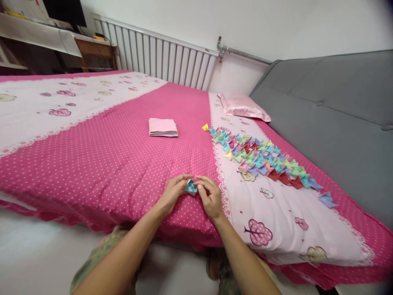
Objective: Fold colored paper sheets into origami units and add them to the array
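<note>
Between my two hands, just above the near edge of the bed, is a small light-blue folded paper boat (191,187). My left hand (174,191) pinches it from the left side, its fingertips on the paper's edge. From the other side my right hand (211,196) closes on it, thumb and forefinger at the right corner. To the right, many small folded paper boats (259,157) in blue, green, pink, red, yellow and purple stand in rows on the bedspread. A stack of square coloured paper (163,127), pink on top, lies farther back on the bed.
The pink and white bedspread (123,151) covers the bed. A pink pillow (244,107) rests near the grey padded headboard (325,98). Beyond the far side are a white radiator (159,55), a pipe (245,55), and a desk (93,48) with a monitor (65,14).
</note>
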`<state>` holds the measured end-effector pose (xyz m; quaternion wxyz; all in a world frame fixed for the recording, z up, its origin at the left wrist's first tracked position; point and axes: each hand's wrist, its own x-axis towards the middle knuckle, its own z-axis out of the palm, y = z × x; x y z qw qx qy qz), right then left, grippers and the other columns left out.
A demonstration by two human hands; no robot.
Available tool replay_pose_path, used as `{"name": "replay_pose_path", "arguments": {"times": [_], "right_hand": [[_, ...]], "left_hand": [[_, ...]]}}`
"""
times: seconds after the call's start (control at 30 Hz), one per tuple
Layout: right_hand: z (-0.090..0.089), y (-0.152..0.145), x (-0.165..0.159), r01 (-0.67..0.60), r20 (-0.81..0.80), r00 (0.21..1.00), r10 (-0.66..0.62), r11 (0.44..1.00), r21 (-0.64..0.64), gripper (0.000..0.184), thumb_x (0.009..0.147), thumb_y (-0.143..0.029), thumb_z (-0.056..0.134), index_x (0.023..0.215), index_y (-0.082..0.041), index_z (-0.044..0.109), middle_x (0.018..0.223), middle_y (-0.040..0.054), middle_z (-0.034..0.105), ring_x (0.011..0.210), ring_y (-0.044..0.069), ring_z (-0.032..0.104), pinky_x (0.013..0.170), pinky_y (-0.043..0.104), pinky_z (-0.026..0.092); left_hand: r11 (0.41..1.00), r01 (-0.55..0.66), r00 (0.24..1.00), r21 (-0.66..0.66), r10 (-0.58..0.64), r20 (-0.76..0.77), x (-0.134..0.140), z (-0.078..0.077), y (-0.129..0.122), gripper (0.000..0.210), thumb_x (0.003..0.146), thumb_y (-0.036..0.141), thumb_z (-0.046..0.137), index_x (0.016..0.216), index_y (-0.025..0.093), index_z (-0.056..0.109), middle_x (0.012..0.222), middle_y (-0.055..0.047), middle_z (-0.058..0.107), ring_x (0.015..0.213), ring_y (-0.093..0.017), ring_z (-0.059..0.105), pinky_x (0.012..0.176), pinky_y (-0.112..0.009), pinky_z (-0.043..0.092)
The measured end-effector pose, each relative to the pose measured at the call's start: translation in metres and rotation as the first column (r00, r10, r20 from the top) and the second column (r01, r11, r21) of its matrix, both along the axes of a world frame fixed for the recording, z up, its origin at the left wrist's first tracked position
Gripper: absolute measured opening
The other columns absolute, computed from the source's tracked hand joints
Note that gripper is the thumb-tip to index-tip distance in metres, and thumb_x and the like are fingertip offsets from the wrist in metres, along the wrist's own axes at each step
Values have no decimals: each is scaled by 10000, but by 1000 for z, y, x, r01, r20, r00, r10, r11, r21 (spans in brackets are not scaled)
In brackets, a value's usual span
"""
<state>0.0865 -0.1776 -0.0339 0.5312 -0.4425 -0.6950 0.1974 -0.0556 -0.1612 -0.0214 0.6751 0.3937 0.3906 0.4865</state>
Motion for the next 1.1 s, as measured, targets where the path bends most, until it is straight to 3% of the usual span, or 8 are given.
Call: {"name": "replay_pose_path", "arguments": {"times": [0.27, 0.57, 1.1], "right_hand": [[-2, 1, -2, 20, -2, 1000, -20, 999, -29, 175, 793, -193, 537, 877, -213, 689, 985, 70, 640, 902, 194, 608, 790, 325, 495], [-4, -1, -3, -16, -31, 999, 13, 995, -102, 226, 751, -173, 547, 956, -189, 641, 1055, 85, 600, 579, 114, 588, 469, 238, 495], [-1, -2, -2, -38, -10, 999, 37, 994, -107, 274, 725, -142, 524, 967, -201, 637, 1059, 78, 594, 617, 117, 593, 531, 242, 523]], "left_hand": [[994, 65, 997, 86, -61, -53, 2, 2, -3, 322, 668, 143, 621, 988, 107, 605, 820, -69, 668, 733, -138, 609, 717, -253, 443], [989, 87, 995, 123, -81, -53, 3, -4, 2, 374, 643, 63, 592, 1015, 108, 594, 789, -57, 672, 696, -129, 613, 696, -241, 433], [990, 51, 998, 132, -45, -47, 2, -12, 4, 322, 678, 112, 582, 998, 121, 611, 744, -32, 658, 629, -104, 567, 640, -220, 416]]}}
